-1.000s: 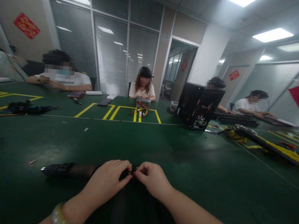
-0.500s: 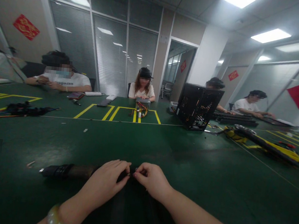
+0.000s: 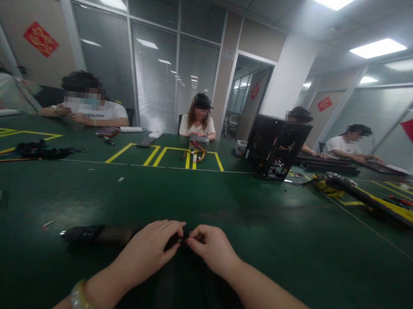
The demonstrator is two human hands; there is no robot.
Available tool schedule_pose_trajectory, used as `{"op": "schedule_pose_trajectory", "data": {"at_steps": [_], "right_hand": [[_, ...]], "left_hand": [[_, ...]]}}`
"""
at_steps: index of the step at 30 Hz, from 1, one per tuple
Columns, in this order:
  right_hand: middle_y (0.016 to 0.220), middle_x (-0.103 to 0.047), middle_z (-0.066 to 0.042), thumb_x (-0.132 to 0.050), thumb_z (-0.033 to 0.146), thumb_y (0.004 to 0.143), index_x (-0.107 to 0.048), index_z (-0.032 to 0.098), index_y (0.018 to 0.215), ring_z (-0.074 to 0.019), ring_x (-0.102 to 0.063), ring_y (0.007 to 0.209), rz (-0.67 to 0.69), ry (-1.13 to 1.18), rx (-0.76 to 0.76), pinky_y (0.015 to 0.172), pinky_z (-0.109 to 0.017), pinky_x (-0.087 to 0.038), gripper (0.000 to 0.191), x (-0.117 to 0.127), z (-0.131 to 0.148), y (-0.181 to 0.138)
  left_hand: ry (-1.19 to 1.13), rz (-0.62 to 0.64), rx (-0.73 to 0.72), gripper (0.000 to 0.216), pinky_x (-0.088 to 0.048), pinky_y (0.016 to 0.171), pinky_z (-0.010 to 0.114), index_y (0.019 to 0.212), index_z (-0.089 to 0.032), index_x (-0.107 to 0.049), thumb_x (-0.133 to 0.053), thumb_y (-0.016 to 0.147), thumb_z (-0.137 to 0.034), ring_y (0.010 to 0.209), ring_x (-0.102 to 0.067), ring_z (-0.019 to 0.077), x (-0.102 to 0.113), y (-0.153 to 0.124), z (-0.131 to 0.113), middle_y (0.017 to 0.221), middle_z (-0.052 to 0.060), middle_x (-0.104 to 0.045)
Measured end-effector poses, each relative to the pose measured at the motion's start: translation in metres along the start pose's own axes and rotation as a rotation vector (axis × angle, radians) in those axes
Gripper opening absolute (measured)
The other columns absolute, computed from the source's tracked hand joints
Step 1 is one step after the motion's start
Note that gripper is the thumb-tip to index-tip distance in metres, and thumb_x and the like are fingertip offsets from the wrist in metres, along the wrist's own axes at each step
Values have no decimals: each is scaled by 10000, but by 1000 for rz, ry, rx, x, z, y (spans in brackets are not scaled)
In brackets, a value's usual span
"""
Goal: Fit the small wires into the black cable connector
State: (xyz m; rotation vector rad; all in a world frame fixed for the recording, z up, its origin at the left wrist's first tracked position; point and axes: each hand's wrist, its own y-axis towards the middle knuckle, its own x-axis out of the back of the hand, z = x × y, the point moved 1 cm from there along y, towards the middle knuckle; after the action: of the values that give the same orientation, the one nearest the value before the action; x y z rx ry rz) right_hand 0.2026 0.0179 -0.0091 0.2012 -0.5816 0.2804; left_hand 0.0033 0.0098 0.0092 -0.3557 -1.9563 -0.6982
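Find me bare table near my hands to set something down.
The widest bare stretch of green table runs from your left hand and right hand forward to the yellow-lined boxes. Right of the right hand is bare too. Crowded on the left: a black-handled tool lies beside the left hand.

Your left hand (image 3: pixel 148 251) and right hand (image 3: pixel 211 248) meet, fingertips pinched, on the far edge of a flat piece (image 3: pixel 177 294) lying on the table (image 3: pixel 223 205) before you. A tool (image 3: pixel 91 235) lies just left of your left hand. Farther back, a cable bundle (image 3: pixel 37 149) sits left, a power supply (image 3: pixel 197 146) centre before a seated person (image 3: pixel 198 124), a computer case (image 3: pixel 275 147) right.
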Motion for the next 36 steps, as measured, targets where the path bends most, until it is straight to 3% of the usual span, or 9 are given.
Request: {"op": "schedule_pose_trajectory", "data": {"at_steps": [20,29,36], "right_hand": [[826,-703,10,-648,279,880,-707,199,895,-128,-620,727,52,7,-20,600,-195,-418,101,5,5,-3],[753,-683,22,-662,229,845,-704,190,840,-114,-588,665,19,11,26,566,-184,-387,58,-1,-5,2],[791,-699,10,-660,250,853,-709,193,866,-124,-603,688,27,21,23,581,-190,-400,77,0,-2,0]], "left_hand": [[25,-8,-18,42,-452,958,430,883,-223,-575,-548,870,-253,1104,-581,246,1,0,1,1156,44,-643],[18,8,-47,112,-445,969,419,895,-233,-550,-520,842,-139,1129,-568,230,2,0,-2,1184,21,-633],[-1,-6,5,84,-443,978,428,919,-231,-541,-553,844,-193,1145,-556,239,1,0,0,1206,41,-615]]}}
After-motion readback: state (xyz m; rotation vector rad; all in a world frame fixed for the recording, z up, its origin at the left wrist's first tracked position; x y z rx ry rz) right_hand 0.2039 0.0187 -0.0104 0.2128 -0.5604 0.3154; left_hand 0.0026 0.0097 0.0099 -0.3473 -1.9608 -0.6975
